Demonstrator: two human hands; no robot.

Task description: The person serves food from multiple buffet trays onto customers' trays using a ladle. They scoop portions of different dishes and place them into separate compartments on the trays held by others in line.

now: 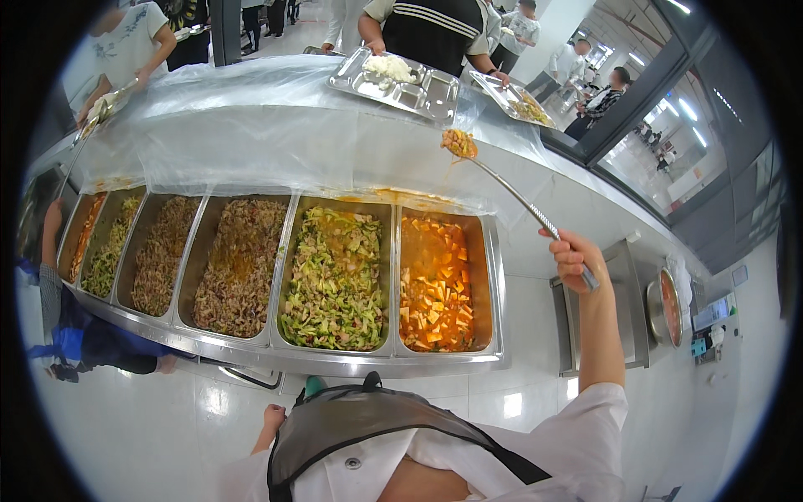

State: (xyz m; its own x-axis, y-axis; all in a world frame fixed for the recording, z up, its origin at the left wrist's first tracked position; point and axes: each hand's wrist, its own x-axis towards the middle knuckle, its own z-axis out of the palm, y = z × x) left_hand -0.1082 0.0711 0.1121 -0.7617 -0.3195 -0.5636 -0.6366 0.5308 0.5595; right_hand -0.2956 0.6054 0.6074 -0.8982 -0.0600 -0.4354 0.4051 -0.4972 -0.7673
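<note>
My right hand [574, 257] grips the handle of a metal serving spoon [514, 194], held out to the right of the food pans. A heaped portion of sauced food [460, 144] sits in its bowl, with a thin strand hanging below. Just beyond the spoon, a person across the counter holds a compartment tray [433, 94] with white rice [389, 68] in one section. Low at my side, my left hand [274, 416] has curled fingers; whether anything is inside them is hidden. Before me are a pan of tofu in orange sauce [436, 282] and a pan of chopped greens with meat [335, 282].
Minced-meat pans [238, 270] continue leftward. Plastic film [251, 144] covers the serving ledge. A second tray with food [514, 100] is at the right. A co-worker's hand [53, 213] holds another spoon at far left. A steel bowl [659, 307] stands on the right.
</note>
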